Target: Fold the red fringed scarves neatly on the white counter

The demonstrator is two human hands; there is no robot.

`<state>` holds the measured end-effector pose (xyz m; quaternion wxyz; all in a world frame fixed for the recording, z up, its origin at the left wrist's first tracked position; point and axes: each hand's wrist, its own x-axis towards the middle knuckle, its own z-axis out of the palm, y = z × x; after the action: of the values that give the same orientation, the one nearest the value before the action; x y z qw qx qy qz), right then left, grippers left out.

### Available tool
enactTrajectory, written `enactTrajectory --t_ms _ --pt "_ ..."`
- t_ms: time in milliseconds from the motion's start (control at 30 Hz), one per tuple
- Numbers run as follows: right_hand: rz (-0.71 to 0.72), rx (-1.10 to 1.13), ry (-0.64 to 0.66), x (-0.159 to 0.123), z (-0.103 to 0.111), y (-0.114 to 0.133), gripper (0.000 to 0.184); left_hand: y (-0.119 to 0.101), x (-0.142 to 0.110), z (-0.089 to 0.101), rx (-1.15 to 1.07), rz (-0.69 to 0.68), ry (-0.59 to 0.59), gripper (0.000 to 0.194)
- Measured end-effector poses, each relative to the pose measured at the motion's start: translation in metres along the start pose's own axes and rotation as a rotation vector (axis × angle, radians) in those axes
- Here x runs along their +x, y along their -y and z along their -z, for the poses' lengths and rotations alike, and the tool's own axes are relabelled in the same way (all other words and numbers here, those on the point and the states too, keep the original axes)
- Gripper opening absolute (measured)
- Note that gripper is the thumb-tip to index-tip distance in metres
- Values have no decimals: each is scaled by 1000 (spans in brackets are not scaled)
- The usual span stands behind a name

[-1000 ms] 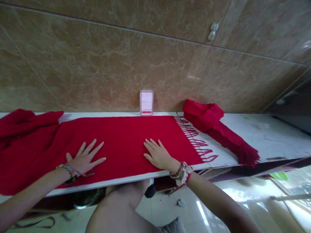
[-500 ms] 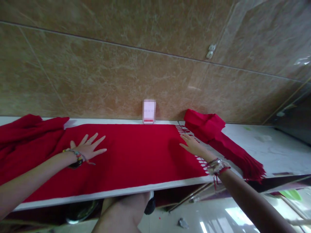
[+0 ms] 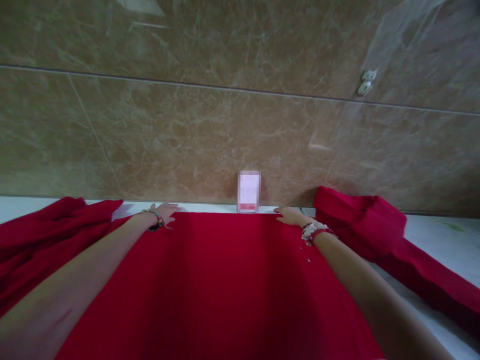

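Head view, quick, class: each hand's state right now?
Left hand: open, at the far edge of the red cloth.
Right hand: open, at the same edge.

A pale object (image 3: 249, 191) (pixelated) stands near the brown marbled wall (image 3: 202, 135).

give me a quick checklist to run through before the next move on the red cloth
1. Left hand at the far edge of the cloth: ok.
2. Right hand at the same edge: ok.
3. Edge pinched by either hand: cannot tell, too small to see.
4. Cloth smooth in the middle: ok, no folds show.
5. Red fabric at far left spread flat: not ok, it lies bunched.
6. Pale object clear of both hands: ok, it stands between them, touching neither.
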<state>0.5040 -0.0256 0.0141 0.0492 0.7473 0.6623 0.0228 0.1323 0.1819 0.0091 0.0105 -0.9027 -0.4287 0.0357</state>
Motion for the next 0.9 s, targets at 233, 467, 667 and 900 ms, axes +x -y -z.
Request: enactTrajectory --t_ms 233,467,667,900 --pt "42 40 43 8 1 -12 23 8 24 8 87 -67 191 42" --pt "13 44 69 -5 4 -12 37 12 -2 12 160 -107 125 27" --pt "-12 -21 52 -17 13 -7 30 19 -40 28 234 -98 116 31" --pt "51 -24 42 -68 43 -1 31 29 -86 45 402 -240 73 33"
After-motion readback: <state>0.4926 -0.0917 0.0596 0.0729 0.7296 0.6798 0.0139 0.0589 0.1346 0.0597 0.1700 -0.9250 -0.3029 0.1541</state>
